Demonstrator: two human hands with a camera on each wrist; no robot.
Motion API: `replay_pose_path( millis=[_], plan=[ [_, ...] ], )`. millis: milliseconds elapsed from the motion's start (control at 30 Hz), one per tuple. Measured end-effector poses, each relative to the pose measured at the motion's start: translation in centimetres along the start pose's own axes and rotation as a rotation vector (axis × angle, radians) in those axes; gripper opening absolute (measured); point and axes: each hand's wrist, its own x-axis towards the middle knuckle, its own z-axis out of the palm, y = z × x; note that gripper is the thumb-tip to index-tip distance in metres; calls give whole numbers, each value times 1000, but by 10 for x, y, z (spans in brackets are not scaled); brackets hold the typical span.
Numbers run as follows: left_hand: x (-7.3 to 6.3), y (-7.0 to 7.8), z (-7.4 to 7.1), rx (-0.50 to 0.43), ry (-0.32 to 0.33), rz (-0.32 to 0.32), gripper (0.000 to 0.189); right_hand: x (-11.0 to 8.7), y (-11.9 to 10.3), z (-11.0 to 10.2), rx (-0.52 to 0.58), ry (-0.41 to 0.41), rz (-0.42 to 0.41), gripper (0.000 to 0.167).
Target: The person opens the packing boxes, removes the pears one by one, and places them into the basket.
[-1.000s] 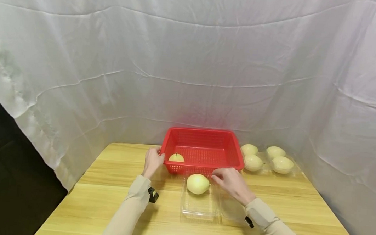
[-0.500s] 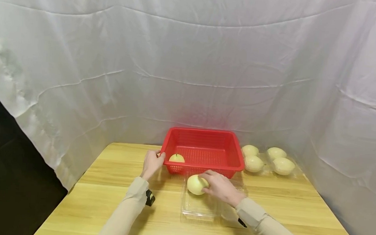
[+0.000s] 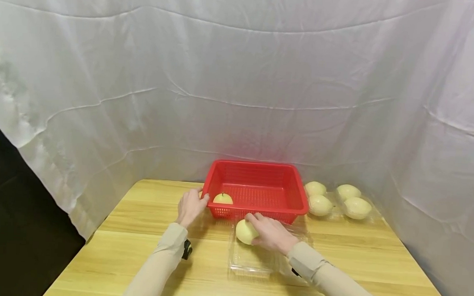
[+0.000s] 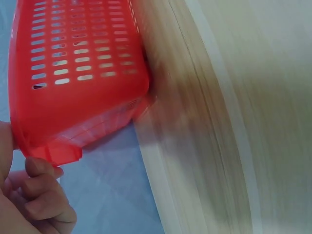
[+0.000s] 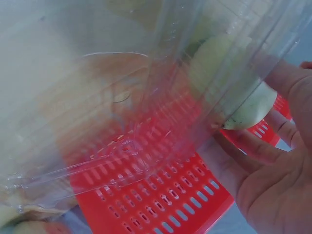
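The person's left hand (image 3: 191,207) is gripping the left rim of a red basket (image 3: 258,210), the thumb lying over the edge and the other fingers curling in beneath it, so the gap is narrow. The right hand (image 3: 272,233) is holding a pale yellow fruit (image 3: 244,232) from its right side, thumb and fingers spreading only as wide as the fruit. That fruit is sitting at the far end of a clear plastic container (image 3: 251,262), just in front of the basket. Both forearms, in beige sleeves (image 3: 156,264), are slanting inward over the wooden table (image 3: 106,257), the right one crossing above the container's right part. Seen from the right wrist, clear plastic is standing between the camera and much of the fruit. Another fruit (image 3: 222,199) is resting in the basket's near left corner, and four more fruits (image 3: 319,206) are lying in clear plastic to the basket's right.
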Motion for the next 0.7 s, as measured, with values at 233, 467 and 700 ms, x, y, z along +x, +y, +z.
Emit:
replay_pose_path(
  millis=[233, 467, 700],
  plan=[
    [0, -1, 2, 29, -1, -8, 36, 2, -1, 2, 8, -58, 13, 67],
    [-1, 2, 2, 43, 1, 2, 36, 4, -1, 5, 5, -76, 18, 70],
    [-1, 1, 3, 38, 12, -8, 36, 5, -5, 6, 12, -65, 29, 71]
  ],
)
